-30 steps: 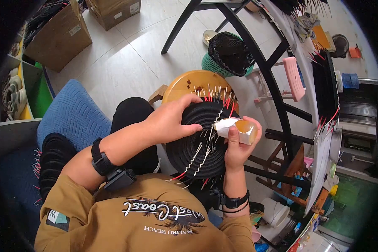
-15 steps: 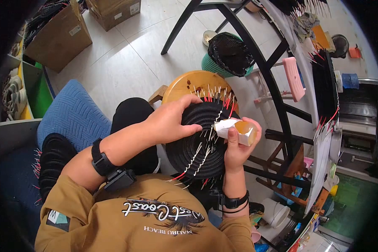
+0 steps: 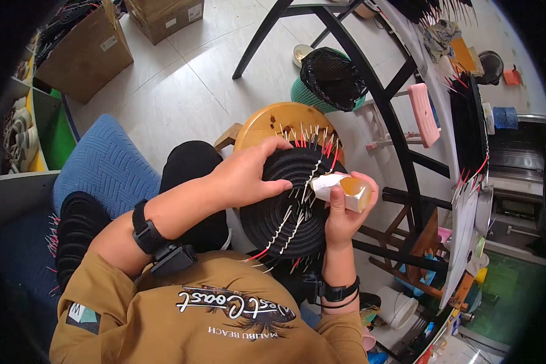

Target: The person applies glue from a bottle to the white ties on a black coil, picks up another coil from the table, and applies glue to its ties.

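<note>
A round black coiled piece (image 3: 285, 212), stuck with white and red pins, rests on my lap against a wooden stool (image 3: 273, 124). My left hand (image 3: 246, 173) lies over its upper left rim, fingers curled on the coils. My right hand (image 3: 343, 212) grips a small white tube with an amber end (image 3: 344, 185), its tip laid against the line of white pins on the right side of the coiled piece.
A black metal table frame (image 3: 370, 85) stands to the right, with a pink block (image 3: 423, 113) and more pinned black pieces on top. A black mesh bin (image 3: 330, 76) sits beyond the stool. Cardboard boxes (image 3: 85, 48) stand far left; a blue cushion (image 3: 103, 167) and another coiled piece (image 3: 73, 233) are at my left.
The tube in my right hand has tilted slightly and shifted a little right along the pins. My left hand stays put.
</note>
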Demonstrator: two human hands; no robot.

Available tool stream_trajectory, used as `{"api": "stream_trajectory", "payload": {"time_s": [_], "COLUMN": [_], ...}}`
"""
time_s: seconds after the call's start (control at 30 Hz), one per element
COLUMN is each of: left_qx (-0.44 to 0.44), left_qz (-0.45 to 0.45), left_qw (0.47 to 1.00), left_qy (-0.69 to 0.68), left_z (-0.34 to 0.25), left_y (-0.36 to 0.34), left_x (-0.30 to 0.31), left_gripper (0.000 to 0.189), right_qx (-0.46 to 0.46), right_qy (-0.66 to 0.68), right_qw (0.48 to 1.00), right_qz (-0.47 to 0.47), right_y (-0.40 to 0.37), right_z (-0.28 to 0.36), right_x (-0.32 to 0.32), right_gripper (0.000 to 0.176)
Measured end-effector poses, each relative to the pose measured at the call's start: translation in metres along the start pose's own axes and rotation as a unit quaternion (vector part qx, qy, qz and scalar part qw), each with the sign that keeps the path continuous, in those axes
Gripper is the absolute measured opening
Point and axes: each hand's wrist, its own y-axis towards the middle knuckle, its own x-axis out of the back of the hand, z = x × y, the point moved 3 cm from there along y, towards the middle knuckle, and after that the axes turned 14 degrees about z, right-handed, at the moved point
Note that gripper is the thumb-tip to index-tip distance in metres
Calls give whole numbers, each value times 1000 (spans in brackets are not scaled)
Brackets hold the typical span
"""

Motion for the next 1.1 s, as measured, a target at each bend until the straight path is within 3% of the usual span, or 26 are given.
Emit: {"api": "stream_trajectory", "payload": {"time_s": [0.13, 0.3, 1.03, 1.1], "left_qx": [-10, -5, -43, -36], "left_qz": [-2, 0, -18, -16], "left_qw": [1000, 1000, 999, 999], "left_qy": [0, -8, -14, -7], "left_z": [1, 0, 2, 0], "left_y": [0, 0, 1, 0], "left_x": [0, 0, -1, 0], "left_gripper": [56, 56, 52, 52], "right_qx": [28, -4, 24, -30], "right_qy": [-8, 51, -9, 58], "right_qw": [1000, 998, 999, 998], "right_qz": [3, -31, -27, -16], "right_y": [2, 4, 6, 4], "right_z": [0, -2, -5, -6], "right_x": [0, 6, 2, 3], "right_gripper": [44, 42, 43, 45]}}
